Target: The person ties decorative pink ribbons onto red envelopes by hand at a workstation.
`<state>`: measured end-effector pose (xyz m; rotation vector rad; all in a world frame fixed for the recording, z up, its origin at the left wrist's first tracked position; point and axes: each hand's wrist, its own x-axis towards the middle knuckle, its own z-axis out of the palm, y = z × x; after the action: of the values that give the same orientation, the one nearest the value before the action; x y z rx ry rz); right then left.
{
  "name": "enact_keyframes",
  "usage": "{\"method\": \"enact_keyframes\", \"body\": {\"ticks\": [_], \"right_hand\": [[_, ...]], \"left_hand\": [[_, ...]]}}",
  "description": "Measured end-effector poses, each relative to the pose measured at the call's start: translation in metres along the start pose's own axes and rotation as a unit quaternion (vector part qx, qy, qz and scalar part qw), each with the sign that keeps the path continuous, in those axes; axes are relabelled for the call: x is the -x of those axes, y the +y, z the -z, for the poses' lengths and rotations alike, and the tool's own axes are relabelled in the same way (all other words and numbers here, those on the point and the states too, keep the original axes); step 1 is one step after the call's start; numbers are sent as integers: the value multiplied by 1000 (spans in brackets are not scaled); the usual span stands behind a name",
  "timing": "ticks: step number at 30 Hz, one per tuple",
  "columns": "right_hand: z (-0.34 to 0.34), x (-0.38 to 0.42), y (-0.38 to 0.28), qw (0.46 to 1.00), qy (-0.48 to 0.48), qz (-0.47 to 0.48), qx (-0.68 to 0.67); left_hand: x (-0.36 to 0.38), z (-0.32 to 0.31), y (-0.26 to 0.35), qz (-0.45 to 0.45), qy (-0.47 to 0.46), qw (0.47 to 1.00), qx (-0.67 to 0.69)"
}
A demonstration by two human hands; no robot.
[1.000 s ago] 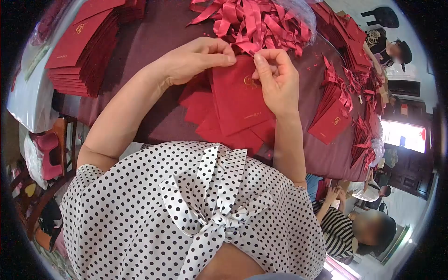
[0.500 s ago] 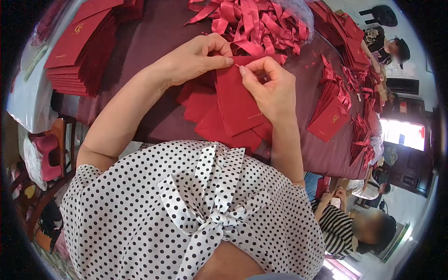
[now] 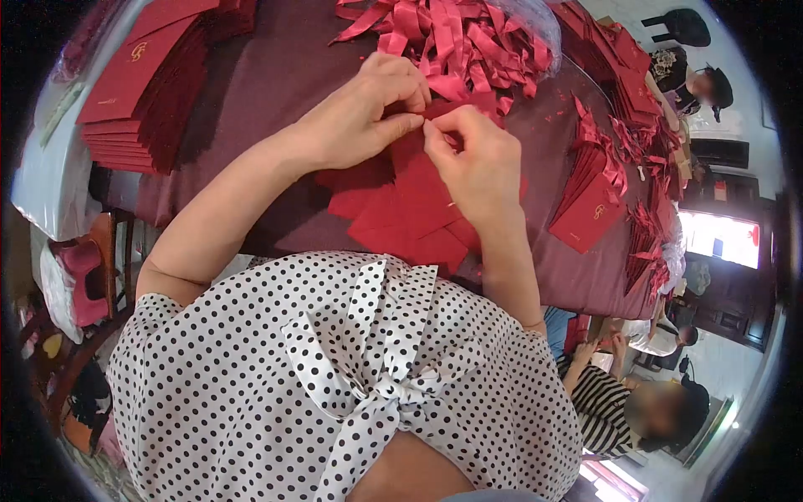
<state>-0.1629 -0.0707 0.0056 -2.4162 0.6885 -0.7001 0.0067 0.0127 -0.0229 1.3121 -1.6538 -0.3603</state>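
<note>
My left hand and my right hand meet fingertip to fingertip at the top part of a flat red envelope. Both are closed in a pinch. The left thumb and fingers grip the envelope's upper edge. Between the right thumb and forefinger is a small red end, apparently ribbon, mostly covered by the fingers. Under this envelope several more red envelopes lie loosely fanned on the table. Just beyond my hands is a heap of shiny red ribbons.
A tall stack of red envelopes stands at the left of the dark red tablecloth. To the right lie envelopes with ribbons attached and further piles. A person in a striped top sits at the right; others are further off.
My hands have drawn together, the left shifting slightly right and the right slightly left. The envelope's top is now more covered by my fingers.
</note>
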Motion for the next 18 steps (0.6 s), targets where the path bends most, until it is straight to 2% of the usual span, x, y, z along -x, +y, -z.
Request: {"method": "enact_keyframes", "body": {"ticks": [1,2,3,5,7,8,10,11,13,14,16,18], "right_hand": [[-3,1,2,997,14,66,25],[-4,1,4,990,28,133,49],[1,-1,4,989,15,140,34],[9,-3,4,994,7,108,-10],[9,-3,0,995,1,50,-83],[9,-2,-1,995,0,52,-84],[9,0,-1,980,-46,35,-189],[15,1,-5,988,-82,41,-122],[18,6,-6,992,-72,65,-84],[19,7,-6,993,-60,88,-46],[17,12,-3,993,-63,96,-39],[19,15,-8,993,-77,90,-29]], "left_hand": [[0,0,2,-28,12,999,-25],[0,2,5,-19,14,1000,-12],[-1,5,6,-20,13,1000,-12],[-2,11,5,-23,-40,997,59],[-1,13,9,-18,-49,997,59],[-1,16,12,-4,-77,995,66],[0,20,10,9,-103,991,81],[-1,23,11,10,-99,992,81],[-4,29,16,115,-183,967,138],[-1,25,13,54,-157,980,110],[0,23,5,-25,-225,970,94],[-1,21,9,-12,-239,967,84]]}}
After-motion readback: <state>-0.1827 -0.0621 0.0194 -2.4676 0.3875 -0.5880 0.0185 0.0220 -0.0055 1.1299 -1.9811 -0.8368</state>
